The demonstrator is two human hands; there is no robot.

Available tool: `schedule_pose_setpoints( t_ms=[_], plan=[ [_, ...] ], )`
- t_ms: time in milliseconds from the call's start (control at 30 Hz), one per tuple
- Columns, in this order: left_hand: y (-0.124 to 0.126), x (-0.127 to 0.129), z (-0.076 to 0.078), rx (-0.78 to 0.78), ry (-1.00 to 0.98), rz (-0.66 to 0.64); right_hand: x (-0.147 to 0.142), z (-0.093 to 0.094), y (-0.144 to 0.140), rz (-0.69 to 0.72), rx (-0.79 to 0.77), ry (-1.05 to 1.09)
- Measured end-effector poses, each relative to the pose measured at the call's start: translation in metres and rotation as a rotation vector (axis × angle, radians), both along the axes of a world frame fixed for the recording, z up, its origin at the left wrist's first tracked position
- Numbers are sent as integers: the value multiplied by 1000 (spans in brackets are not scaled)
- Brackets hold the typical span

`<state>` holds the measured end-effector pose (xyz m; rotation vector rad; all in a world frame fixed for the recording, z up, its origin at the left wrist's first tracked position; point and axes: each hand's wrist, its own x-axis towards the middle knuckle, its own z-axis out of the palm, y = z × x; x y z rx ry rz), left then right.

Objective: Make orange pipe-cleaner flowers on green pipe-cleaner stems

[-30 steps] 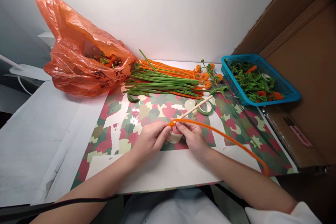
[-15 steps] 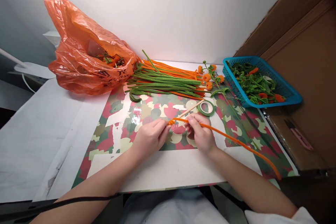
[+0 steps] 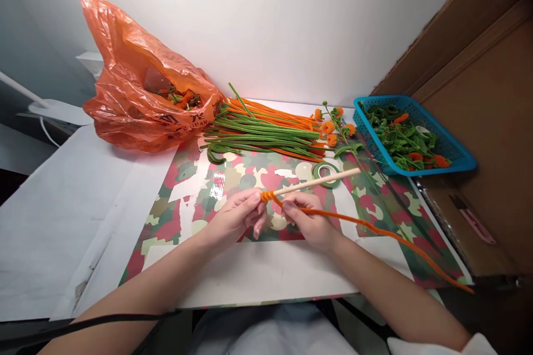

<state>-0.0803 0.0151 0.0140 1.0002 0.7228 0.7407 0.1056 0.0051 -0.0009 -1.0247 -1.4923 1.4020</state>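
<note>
In the head view, over a white desk [image 3: 62, 222] with a camouflage-patterned mat [image 3: 233, 177] against a pale wall, the left hand [image 3: 233, 219] pinches a thin wooden stick [image 3: 320, 179] wrapped by an orange pipe cleaner [image 3: 375, 228], which the right hand [image 3: 310, 219] grips.

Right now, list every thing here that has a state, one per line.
left hand: pinching the wooden stick's wrapped end
right hand: gripping the orange pipe cleaner
wooden stick: held above the mat, orange coils at one end
orange pipe cleaner: partly coiled, rest trailing right
orange plastic bag: open
green tape roll: lying flat
blue basket: filled
</note>
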Motion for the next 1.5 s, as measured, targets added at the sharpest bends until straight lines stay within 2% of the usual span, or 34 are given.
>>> schedule_pose_setpoints(
  t_ms=[100,167,267,433,533,600,700,767,867,967,1100,1200,1300,1400,1500],
  plan=[
    [1,-9,-1,8,-33,-204,4,3,5,120,-126,70],
    [3,-15,0,100,56,-320,8,10,9,185,-214,38],
    [7,-20,4,226,180,-412,15,23,13,187,-296,-35],
    [11,-16,11,413,280,-425,28,45,21,200,-199,-268],
    [11,-13,12,542,384,-413,32,59,23,257,-53,-410],
    [11,-13,12,637,446,-398,32,67,21,288,53,-471],
    [10,-12,8,758,515,-296,26,68,15,215,190,-530],
    [9,-9,5,804,571,-158,19,62,11,115,281,-532],
    [5,-3,0,843,640,119,7,47,5,-69,353,-422],
    [1,3,-6,800,612,312,-3,31,0,-200,342,-301],
    [-1,6,-11,538,486,353,-11,11,-3,-269,143,-124],
    [0,7,-16,253,264,289,-14,-1,-2,-258,-43,33],
    [1,8,-19,60,30,207,-15,-7,2,-217,-172,131],
    [1,7,-18,-26,-90,104,-11,-10,7,-117,-325,241],
    [0,4,-15,-32,-138,-5,-3,-7,12,-13,-450,301]
  ],
)
